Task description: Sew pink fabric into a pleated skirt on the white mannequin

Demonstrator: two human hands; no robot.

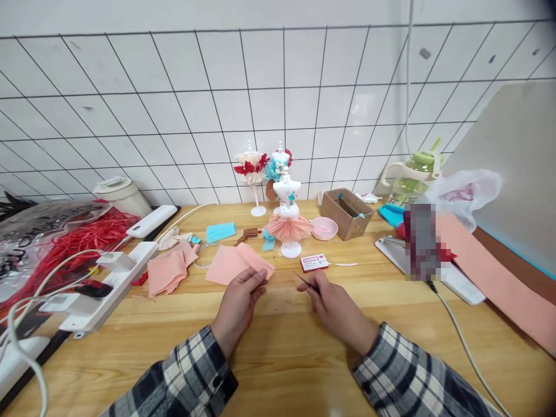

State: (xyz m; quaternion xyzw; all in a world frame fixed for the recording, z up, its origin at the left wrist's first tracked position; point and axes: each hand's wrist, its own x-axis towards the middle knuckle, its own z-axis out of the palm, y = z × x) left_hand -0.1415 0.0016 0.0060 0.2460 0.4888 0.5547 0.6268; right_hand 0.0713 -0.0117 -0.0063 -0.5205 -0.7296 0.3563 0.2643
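Observation:
My left hand point(241, 301) pinches the corner of a folded piece of peach crepe paper point(256, 262) between thumb and fingers. Beside it, another flat peach sheet point(223, 265) lies on the table, partly overlapped. In my right hand point(336, 304) is a thin, dark, pointed tool point(307, 282); its tip points left toward the paper without touching it, and the grip is hidden. Just beyond both hands stands a small white dress form point(286, 188) wearing a pleated peach paper skirt point(290, 227) on a round white base.
Two more decorated dress forms point(256, 179) stand behind. Nearby are a red-and-white box point(314, 262), a pink bowl point(324, 228) and a cardboard box point(346, 214). Peach scraps point(167, 271) and a power strip point(115, 286) lie left. A long peach strip point(499, 272) and a drink bottle point(414, 176) are right.

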